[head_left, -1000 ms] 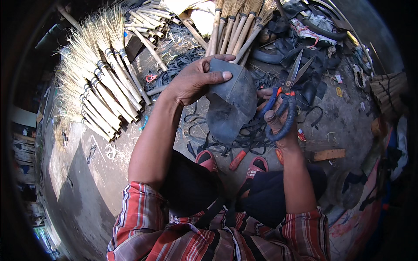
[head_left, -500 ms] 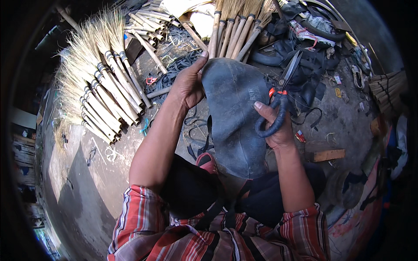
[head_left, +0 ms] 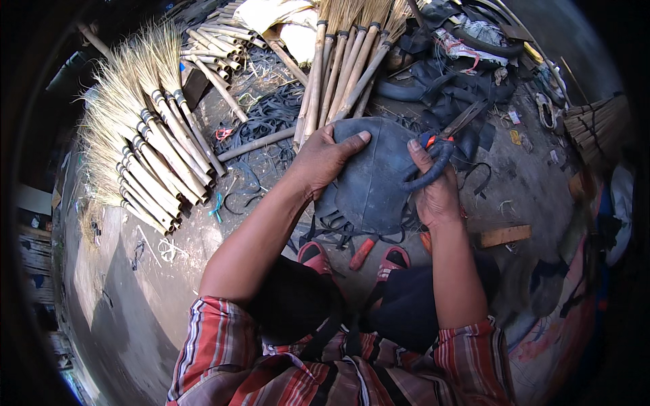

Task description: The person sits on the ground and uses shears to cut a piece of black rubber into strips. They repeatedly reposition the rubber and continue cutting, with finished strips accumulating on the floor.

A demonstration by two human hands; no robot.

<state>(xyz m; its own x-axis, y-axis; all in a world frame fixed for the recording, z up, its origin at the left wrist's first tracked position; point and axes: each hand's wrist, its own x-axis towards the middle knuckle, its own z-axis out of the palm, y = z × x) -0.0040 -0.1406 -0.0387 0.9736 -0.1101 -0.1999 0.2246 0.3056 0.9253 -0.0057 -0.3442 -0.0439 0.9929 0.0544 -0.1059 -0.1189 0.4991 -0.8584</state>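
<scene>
A dark grey rubber sheet hangs between my hands, above the floor in front of my feet. My left hand is closed on its upper left edge, thumb lying on the near face. My right hand holds a pair of scissors with wrapped dark handles and some orange near the pivot. The blades point up and away to the right, off the sheet. My right thumb is by the sheet's right edge; fingers behind are hidden, so I cannot tell how firmly they grip the rubber.
Finished straw brooms lie in a row at left, with more brooms ahead. Bamboo handles are piled behind. Black rubber strips and scraps litter the floor. A red-orange handle lies between my sandals; a wood block sits at right.
The rubber sheet has come lower and looks folded or gathered smaller, uncovering the floor and both sandals. My left hand has moved down and toward the right, its thumb now over the sheet.
</scene>
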